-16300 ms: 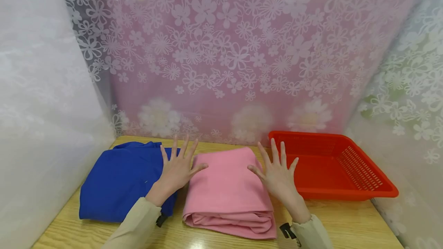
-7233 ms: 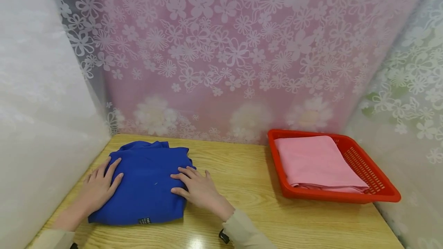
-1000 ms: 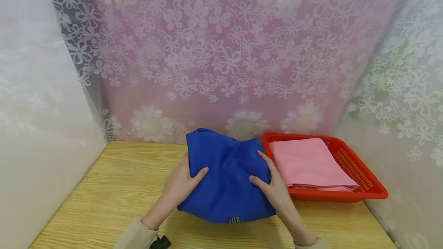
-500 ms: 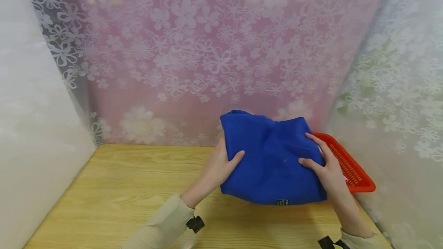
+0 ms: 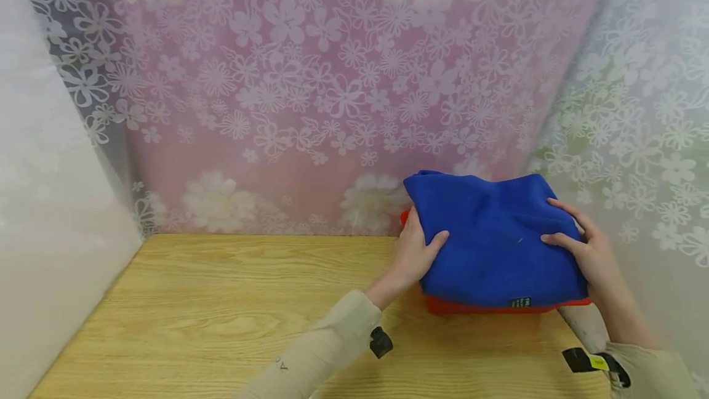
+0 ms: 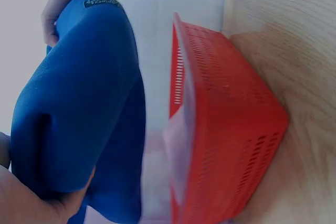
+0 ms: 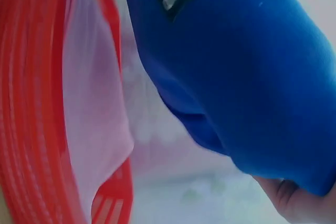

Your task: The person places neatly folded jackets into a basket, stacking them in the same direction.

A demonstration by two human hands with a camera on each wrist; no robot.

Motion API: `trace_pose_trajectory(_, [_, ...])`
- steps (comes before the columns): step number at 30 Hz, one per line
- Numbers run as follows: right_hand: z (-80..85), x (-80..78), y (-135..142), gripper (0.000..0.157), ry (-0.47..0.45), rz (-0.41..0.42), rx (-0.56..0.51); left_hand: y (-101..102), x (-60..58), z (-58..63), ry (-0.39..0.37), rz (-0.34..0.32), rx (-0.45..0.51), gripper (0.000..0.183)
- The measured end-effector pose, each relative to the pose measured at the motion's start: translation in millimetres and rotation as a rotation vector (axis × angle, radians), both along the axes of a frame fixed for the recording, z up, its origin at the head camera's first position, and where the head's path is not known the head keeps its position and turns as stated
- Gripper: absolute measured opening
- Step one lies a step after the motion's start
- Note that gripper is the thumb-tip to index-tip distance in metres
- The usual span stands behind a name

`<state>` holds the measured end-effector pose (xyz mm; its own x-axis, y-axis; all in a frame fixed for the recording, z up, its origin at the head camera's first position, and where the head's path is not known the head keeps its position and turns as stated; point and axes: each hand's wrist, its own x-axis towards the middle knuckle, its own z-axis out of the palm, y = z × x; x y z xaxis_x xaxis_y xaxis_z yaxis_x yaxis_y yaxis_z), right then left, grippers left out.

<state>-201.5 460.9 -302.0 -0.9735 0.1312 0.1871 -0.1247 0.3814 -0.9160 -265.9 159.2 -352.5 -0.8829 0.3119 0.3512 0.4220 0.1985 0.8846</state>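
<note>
Blue fleece, folded into a thick bundle [image 5: 493, 239], is hanging in the air directly over the red basket [image 5: 498, 306], held from both sides. The left hand [image 5: 414, 257] is gripping its left edge, thumb lying on the top face and the other fingers curled underneath. The right hand [image 5: 588, 251] is gripping the right edge the same way, thumb and forefinger showing on top. A small dark label [image 5: 519, 302] is sitting on the bundle's near edge. In the left wrist view the blue fleece [image 6: 79, 124] is floating clear of the red basket [image 6: 226, 129], a gap showing between them. In the right wrist view a folded pink cloth [image 7: 94, 103] is lying inside the basket, below the blue bundle. The basket is standing at the right end of the wooden tabletop [image 5: 221, 306], against the flowered curtain [image 5: 310, 91]
</note>
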Motion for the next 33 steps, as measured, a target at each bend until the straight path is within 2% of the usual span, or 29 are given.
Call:
trace_pose_trajectory(3, [-3.6,-12.2,17.3,0.064,-0.038,-0.038,0.097,19.6,-4.6,-13.7,-0.042,-0.007,0.031,0.085])
trace_pose_trajectory(6, [-17.7,-26.1,31.7,0.064,-0.092,-0.051,0.190,33.3,-7.6,-31.4,-0.098,0.000,0.038,0.087])
trace_pose_trajectory(9, [-38.3,-37.3,42.2,0.067,-0.157,-0.014,0.235,39.2,-7.9,-45.7,-0.155,0.054,0.022,0.088])
trace_pose_trajectory(12, [-55.4,-40.4,48.7,0.072,-0.225,0.038,0.246,40.7,-6.8,-52.1,-0.172,0.138,-0.023,0.089])
trace_pose_trajectory(15, [-64.9,-39.0,48.8,0.076,-0.219,0.060,0.328,39.8,-7.1,-52.8,-0.101,0.220,-0.114,0.094])
trace_pose_trajectory(18, [-70.0,-39.5,42.8,0.071,-0.075,0.041,0.515,37.1,-11.0,-54.6,0.047,0.274,-0.270,0.091])
trace_pose_trajectory(20, [-72.8,-41.8,36.6,0.061,0.027,0.026,0.635,34.3,-16.1,-58.3,0.142,0.271,-0.379,0.080])
trace_pose_trajectory(22, [-74.9,-45.9,31.1,0.053,0.073,0.033,0.696,30.1,-21.4,-63.2,0.184,0.228,-0.460,0.068])
trace_pose_trajectory(24, [-76.1,-49.6,27.6,0.049,0.053,0.056,0.715,25.4,-26.0,-67.4,0.170,0.167,-0.515,0.061])
trace_pose_trajectory(28, [-75.0,-55.4,25.4,0.048,-0.012,0.073,0.736,16.4,-34.7,-72.9,0.099,0.063,-0.574,0.061])
trace_pose_trajectory(30, [-75.1,-56.9,21.1,0.044,0.026,0.023,0.806,12.2,-37.5,-73.1,0.091,0.035,-0.584,0.062])
trace_pose_trajectory(33, [-74.3,-53.5,5.3,0.037,0.120,-0.110,0.907,6.1,-36.9,-70.1,0.109,0.008,-0.583,0.061])
